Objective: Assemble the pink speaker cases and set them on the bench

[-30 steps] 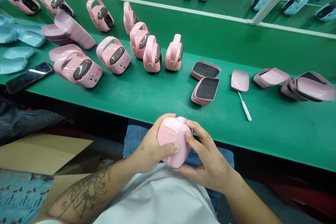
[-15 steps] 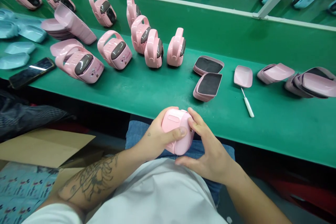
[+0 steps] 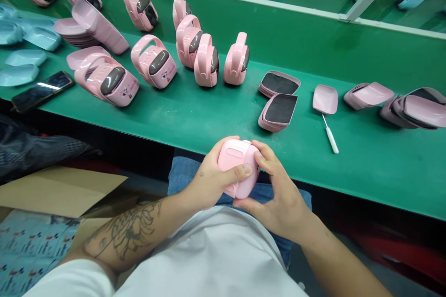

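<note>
Between my two hands, above my lap at the bench's front edge, is a rounded pink plastic case (image 3: 232, 160). My left hand (image 3: 218, 174) wraps its left side, with the thumb lying across the face. On the opposite side my right hand (image 3: 273, 188) grips the case by its edge, fingers at the upper corner and thumb at the lower one. A raised oblong shape marks the case's upper part, and a seam runs down it. Its underside is hidden. On the bench beyond stand several pink handled units (image 3: 155, 62) with dark windows.
Stacked pink trays with dark pads (image 3: 278, 111) lie ahead on the green bench (image 3: 209, 116). A white-handled screwdriver (image 3: 331, 138) touches a pink shell (image 3: 325, 100). At left are a phone (image 3: 43, 90), blue shells (image 3: 21, 74) and an open cardboard box (image 3: 59, 190).
My right thumb has come up against the case's lower corner, where a gap showed before. The case has shifted slightly up and right with both hands, and the camera view has moved a little.
</note>
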The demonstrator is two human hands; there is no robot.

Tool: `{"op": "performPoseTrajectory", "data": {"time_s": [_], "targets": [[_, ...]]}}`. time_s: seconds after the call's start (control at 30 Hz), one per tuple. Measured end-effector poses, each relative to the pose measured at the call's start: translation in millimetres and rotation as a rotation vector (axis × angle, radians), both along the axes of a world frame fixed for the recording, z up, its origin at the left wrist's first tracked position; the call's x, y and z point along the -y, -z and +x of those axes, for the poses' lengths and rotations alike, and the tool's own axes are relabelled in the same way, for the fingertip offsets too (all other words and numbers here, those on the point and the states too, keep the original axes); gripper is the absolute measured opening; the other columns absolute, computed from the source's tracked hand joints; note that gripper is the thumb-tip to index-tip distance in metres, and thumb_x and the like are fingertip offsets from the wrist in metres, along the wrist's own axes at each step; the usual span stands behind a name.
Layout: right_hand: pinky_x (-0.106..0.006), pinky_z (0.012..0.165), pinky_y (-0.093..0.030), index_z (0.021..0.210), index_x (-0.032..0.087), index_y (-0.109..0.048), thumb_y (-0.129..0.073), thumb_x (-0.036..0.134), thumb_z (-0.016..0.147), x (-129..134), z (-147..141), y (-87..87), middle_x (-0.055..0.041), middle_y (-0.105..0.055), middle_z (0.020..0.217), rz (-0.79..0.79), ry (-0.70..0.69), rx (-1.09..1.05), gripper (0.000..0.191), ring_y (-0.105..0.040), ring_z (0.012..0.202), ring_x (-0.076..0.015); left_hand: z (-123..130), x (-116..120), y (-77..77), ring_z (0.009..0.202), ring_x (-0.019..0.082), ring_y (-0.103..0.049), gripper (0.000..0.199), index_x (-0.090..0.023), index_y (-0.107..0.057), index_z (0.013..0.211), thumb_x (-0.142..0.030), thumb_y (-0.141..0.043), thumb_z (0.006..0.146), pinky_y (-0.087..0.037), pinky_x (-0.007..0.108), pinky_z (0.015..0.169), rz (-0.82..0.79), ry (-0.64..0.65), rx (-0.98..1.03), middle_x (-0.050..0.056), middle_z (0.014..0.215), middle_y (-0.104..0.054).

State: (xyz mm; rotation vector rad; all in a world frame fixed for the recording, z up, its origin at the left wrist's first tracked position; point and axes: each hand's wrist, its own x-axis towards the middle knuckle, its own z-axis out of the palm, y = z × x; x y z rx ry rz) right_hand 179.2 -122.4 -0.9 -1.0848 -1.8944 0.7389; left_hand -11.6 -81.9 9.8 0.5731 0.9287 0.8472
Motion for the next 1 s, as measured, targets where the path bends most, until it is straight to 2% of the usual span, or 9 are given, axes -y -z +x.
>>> {"op": "performPoseTrajectory", "data": {"time_s": [0.13, 0.33, 0.5, 0.63, 0.8, 1.0], "targets": [[-0.066, 0.124, -0.052, 0.173, 0.03, -0.031, -0.094, 0.035, 0.085, 1, -1, 5.1, -0.0209, -0.044, 0.174, 0.015, 0.027, -0.011, 0.108, -0.042, 0.164, -0.0401, 4, 1, 1.5, 0.113, 0.026, -0.067, 0.085, -0.025, -0.062, 0.141, -0.04, -0.104, 0.069, -0.056, 0.038, 0.095, -0.011, -0.026, 0.013, 0.008, 0.127, -0.072], [-0.064, 0.128, -0.048, 0.173, 0.024, -0.03, -0.091, 0.044, 0.088, -10, -2, 6.7, -0.0241, -0.044, 0.172, 0.091, -0.03, -0.021, 0.106, -0.042, 0.164, -0.0387, 3, 0, 1.3, 0.117, 0.027, -0.068, 0.082, -0.025, -0.062, 0.141, -0.043, -0.102, 0.072, -0.056, 0.038, 0.098, 0.019, -0.06, -0.044, 0.009, 0.131, -0.072], [-0.067, 0.13, -0.044, 0.175, 0.035, -0.023, -0.091, 0.035, 0.089, -16, 0, 5.1, -0.0179, -0.04, 0.175, 0.102, -0.147, -0.057, 0.11, -0.04, 0.166, -0.0378, -5, 0, -4.1, 0.114, 0.029, -0.069, 0.097, -0.024, -0.057, 0.142, -0.053, -0.104, 0.062, -0.06, 0.036, 0.089, 0.121, 0.007, -0.18, 0.012, 0.133, -0.07], [-0.07, 0.131, -0.041, 0.176, 0.037, -0.022, -0.091, 0.034, 0.089, -12, 0, 6.5, -0.0164, -0.045, 0.173, 0.148, -0.147, -0.002, 0.112, -0.042, 0.164, -0.0382, -9, 2, -9.5, 0.11, 0.028, -0.071, 0.09, -0.023, -0.058, 0.14, -0.055, -0.101, 0.067, -0.063, 0.037, 0.088, 0.179, 0.031, -0.266, 0.012, 0.13, -0.072], [-0.068, 0.129, -0.045, 0.178, 0.028, -0.021, -0.089, 0.039, 0.091, -7, 2, 6.2, -0.0209, -0.048, 0.171, 0.219, -0.118, 0.091, 0.111, -0.045, 0.163, -0.0383, -10, 7, -8.6, 0.104, 0.026, -0.073, 0.081, -0.022, -0.059, 0.14, -0.053, -0.096, 0.074, -0.064, 0.035, 0.087, 0.26, 0.037, -0.274, 0.011, 0.124, -0.076], [-0.064, 0.13, -0.045, 0.176, 0.013, -0.023, -0.089, 0.034, 0.091, -3, 4, -0.8, -0.0273, -0.048, 0.17, 0.344, -0.124, 0.153, 0.11, -0.043, 0.164, -0.0389, -7, 13, -5.2, 0.108, 0.027, -0.077, 0.075, -0.023, -0.06, 0.139, -0.048, -0.094, 0.077, -0.065, 0.035, 0.088, 0.321, 0.011, -0.233, 0.011, 0.129, -0.078]]}}
